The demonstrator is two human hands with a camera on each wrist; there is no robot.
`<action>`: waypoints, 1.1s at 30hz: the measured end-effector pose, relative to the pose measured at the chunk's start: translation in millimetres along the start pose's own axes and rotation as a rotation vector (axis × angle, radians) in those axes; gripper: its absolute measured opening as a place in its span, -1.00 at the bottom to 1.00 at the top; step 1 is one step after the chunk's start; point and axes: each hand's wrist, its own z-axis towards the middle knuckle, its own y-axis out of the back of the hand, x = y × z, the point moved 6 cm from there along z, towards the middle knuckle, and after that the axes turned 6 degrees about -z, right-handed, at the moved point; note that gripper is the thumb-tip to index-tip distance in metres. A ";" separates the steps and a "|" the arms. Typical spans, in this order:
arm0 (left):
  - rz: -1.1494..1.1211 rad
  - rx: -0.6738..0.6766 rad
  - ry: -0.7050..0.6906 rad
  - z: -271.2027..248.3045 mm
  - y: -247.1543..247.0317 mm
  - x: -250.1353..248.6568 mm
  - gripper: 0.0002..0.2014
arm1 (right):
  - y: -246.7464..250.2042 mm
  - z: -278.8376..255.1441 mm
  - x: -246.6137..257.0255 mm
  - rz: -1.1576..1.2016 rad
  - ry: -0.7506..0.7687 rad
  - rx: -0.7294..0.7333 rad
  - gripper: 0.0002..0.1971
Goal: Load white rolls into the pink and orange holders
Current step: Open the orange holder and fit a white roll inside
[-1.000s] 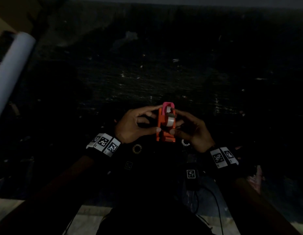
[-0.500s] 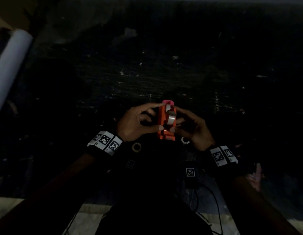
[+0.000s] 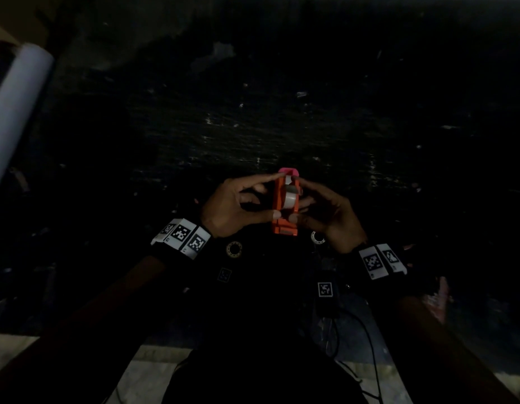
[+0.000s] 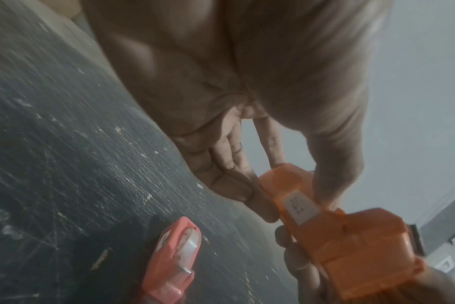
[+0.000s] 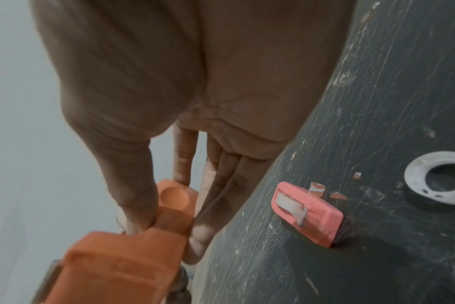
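- Pink holder (image 5: 307, 214) lies on the dark surface (image 5: 377, 102), a white roll already showing inside it.
- Orange holder (image 3: 285, 205) is held above the surface, gripped by left hand (image 3: 232, 208) and right hand (image 3: 330, 220); fingers of both curl round it.
- White roll (image 3: 291, 195) sits in its open side; seating and closing look left to do.

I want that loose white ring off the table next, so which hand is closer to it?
Right. The right hand is just beside the white ring, its heel nearly over it; the left hand grips the orange holder on its other side, farther away.
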 end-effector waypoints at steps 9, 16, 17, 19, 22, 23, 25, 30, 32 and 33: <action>0.016 -0.032 -0.067 1.1 -0.7 -4.4 -0.31 | -1.7 6.5 -0.9 0.055 0.011 -0.016 -0.30; 0.020 -0.015 -0.042 -0.5 -1.8 0.6 -0.31 | -2.7 6.2 -4.7 0.081 0.002 0.023 -0.30; 0.026 -0.009 -0.036 -0.1 -1.7 1.0 -0.30 | -2.6 6.4 -5.6 0.084 0.003 0.021 -0.30; 0.038 0.003 -0.031 0.5 -0.9 0.5 -0.30 | -2.3 6.9 -7.4 0.086 0.005 0.014 -0.30; 0.046 0.017 -0.021 0.7 -0.4 -0.8 -0.31 | -2.1 7.8 -8.1 0.078 0.000 0.010 -0.29; 0.043 0.015 -0.014 0.5 0.0 -0.3 -0.31 | -2.0 8.0 -8.4 0.073 -0.001 0.014 -0.29; 0.029 0.011 -0.010 -0.3 0.3 -0.2 -0.31 | -1.1 7.6 -9.9 0.062 0.000 0.014 -0.28; 0.067 0.040 0.015 -2.6 0.3 4.5 -0.30 | -2.4 5.6 -14.7 0.050 -0.030 -0.022 -0.28; 0.088 0.036 0.012 -3.2 1.5 7.3 -0.30 | -4.8 5.0 -15.2 0.050 -0.043 -0.020 -0.29; 0.091 0.034 0.014 -3.3 2.5 9.3 -0.29 | -5.9 5.1 -15.3 0.031 -0.045 -0.016 -0.29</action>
